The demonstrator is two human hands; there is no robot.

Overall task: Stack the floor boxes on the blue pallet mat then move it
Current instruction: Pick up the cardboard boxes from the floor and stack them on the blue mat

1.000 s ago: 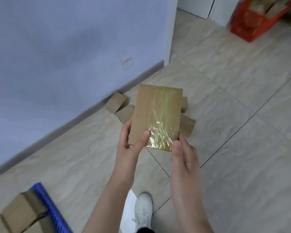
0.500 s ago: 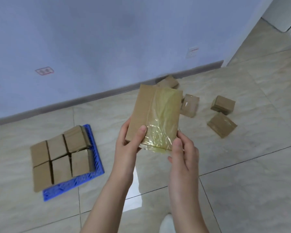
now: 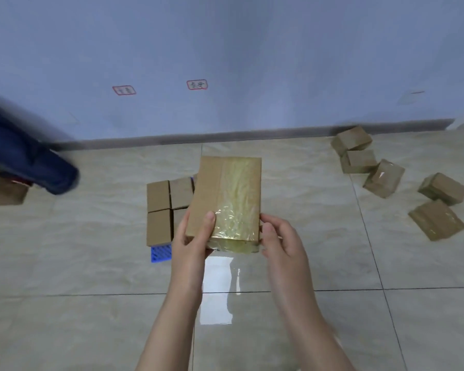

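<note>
Over a tiled floor (image 3: 91, 263), both hands hold one tape-wrapped cardboard box (image 3: 228, 194) in the air, as I see it from the head camera. The left hand (image 3: 190, 236) grips the box's near left corner, thumb pressed on the top face and fingers (image 3: 183, 228) curled along the side. The right hand (image 3: 281, 242) clasps the near right corner, thumb against the edge. Glossy tape covers the right half of the box and its near end.

Behind and below the held box, the blue pallet mat (image 3: 160, 253) lies on the floor near the wall; only its near corner shows. Four plain cardboard boxes (image 3: 158, 207) sit on it in a tight two-by-two block, the right pair partly hidden by the held box.

Five loose boxes (image 3: 383, 178) lie scattered on the floor at the right, well apart from the mat, two of them against the grey baseboard (image 3: 252, 135). Two red-bordered labels (image 3: 197, 84) mark the blue wall. At the left edge a blurred dark-blue shape (image 3: 24, 156) sits over another box (image 3: 3, 191); I cannot tell what it is.
</note>
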